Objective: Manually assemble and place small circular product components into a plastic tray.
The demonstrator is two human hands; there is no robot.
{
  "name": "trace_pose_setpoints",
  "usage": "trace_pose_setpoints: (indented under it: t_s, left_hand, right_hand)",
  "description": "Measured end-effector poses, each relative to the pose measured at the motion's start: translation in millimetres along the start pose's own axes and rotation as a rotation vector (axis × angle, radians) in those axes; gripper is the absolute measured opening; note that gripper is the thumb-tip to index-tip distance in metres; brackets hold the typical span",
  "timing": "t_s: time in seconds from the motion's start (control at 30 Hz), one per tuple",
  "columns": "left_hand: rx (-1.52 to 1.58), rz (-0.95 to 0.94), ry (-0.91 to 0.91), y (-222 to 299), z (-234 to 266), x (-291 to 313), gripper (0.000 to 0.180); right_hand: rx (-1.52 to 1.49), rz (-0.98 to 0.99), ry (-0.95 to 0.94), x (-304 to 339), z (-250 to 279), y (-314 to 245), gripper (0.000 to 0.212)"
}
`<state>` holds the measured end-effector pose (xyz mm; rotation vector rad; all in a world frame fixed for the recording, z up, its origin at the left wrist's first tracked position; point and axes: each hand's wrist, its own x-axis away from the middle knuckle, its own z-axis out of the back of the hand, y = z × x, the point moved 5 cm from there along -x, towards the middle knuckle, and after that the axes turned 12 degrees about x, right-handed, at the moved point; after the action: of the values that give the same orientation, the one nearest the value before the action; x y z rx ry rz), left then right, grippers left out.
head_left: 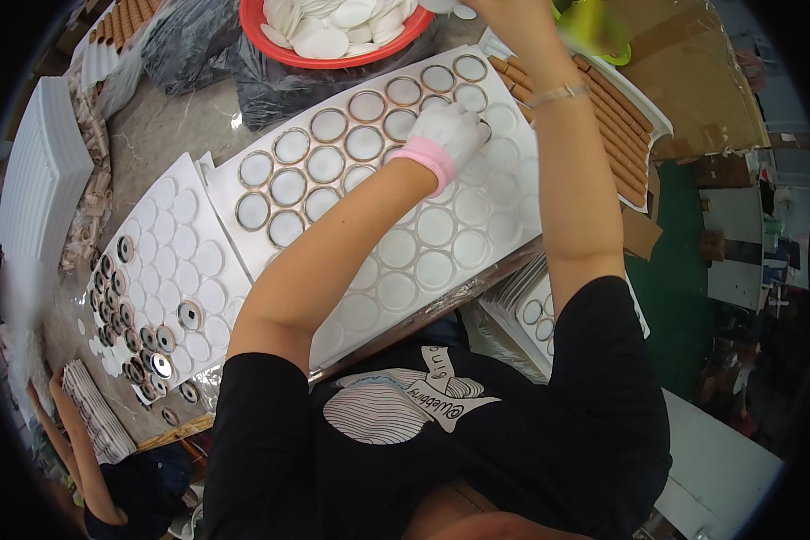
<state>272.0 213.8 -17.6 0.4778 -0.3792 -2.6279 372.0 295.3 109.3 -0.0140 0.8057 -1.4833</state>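
Note:
My left hand (450,130), in a white glove with a pink cuff, is over a white tray (265,256) of round recesses. Its fingers are curled, and a dark curved edge like a thin ring (485,133) shows at the fingertips. Thin brownish rings with white discs inside, such as this ring (325,164), fill the tray's upper-left part; the recesses toward the near right edge show no brown rims. My right hand (504,16) reaches past the top edge of the picture, fingers mostly cut off, beside a white disc (437,4). Whether it grips anything is hidden.
A red basin (319,62) of white discs stands at the far side. Brown tubes (616,126) lie right of the tray. Left are another tray (166,234), dark-rimmed round parts (117,292), and stacked white trays (43,171). Another person's arm (81,450) is at lower left.

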Motion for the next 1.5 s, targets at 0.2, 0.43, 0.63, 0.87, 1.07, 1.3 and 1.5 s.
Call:
trace_pose_setpoints:
  t_s: [0.2,0.43,0.63,0.87,1.07,1.3,1.5]
  left_hand:
    - [-0.098,0.038,0.008,-3.6,11.9,1.7,0.017]
    - [0.115,0.016,0.208,-13.1,52.2,52.4,0.013]
    - [-0.030,0.527,0.474,-105.9,153.5,269.2,0.022]
    - [-0.292,1.393,0.484,-149.9,236.4,512.6,0.036]
    - [-0.339,1.160,0.505,-161.6,237.8,523.5,0.038]
    - [-0.343,0.890,0.304,-205.5,221.4,475.9,0.011]
    - [0.024,0.722,0.371,-146.4,205.8,337.6,0.009]
  right_hand:
    - [0.029,-0.242,-0.225,108.8,7.7,96.4,0.023]
    - [0.189,-0.437,-0.317,153.1,-42.4,91.6,0.017]
    - [0.520,0.017,0.052,159.8,-42.0,42.5,0.016]
    - [0.886,0.174,-0.073,182.6,-39.1,1.6,0.026]
    - [1.019,-0.141,-0.388,181.5,-43.8,-20.2,0.037]
    - [0.475,0.024,0.080,131.8,-28.8,6.7,0.020]
    - [0.546,0.238,0.281,31.9,-42.4,-20.5,0.020]
